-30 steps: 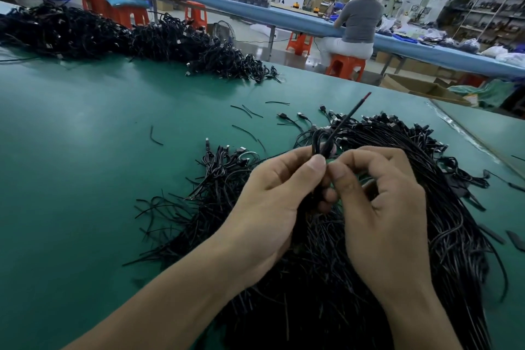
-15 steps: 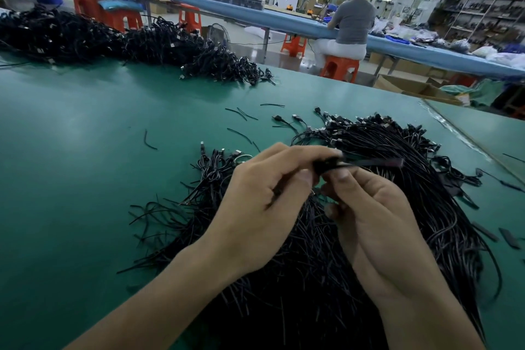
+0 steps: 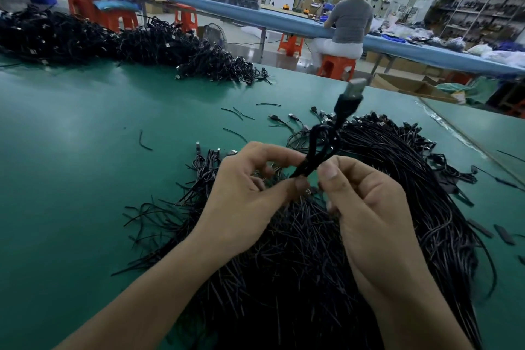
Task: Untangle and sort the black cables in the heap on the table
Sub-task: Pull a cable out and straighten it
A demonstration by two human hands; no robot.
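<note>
We record the USB plug (image 3: 355, 88), lately level, now upright above the fingers (image 3: 278, 152); left hand (image 3: 244, 199) and right hand (image 3: 372, 207) pinch its looped cable (image 3: 319, 150), apparently free of the heap (image 3: 298, 278).

A factory assembly floor: long worktables (image 3: 284, 23), plastic stools (image 3: 336, 65), parts shelving (image 3: 468, 14), heaped cables (image 3: 142, 42).

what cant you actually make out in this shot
Head view:
- The held cable: its lower run passes behind the left hand and right hand, so its other end is hidden.
- The right hand's grip: its fingertips curl behind its own palm, so contact with the cable is unclear.
- The plug: motion-blurred, details unreadable.
- The heap: covered by both forearms and cut off by the bottom edge.
</note>
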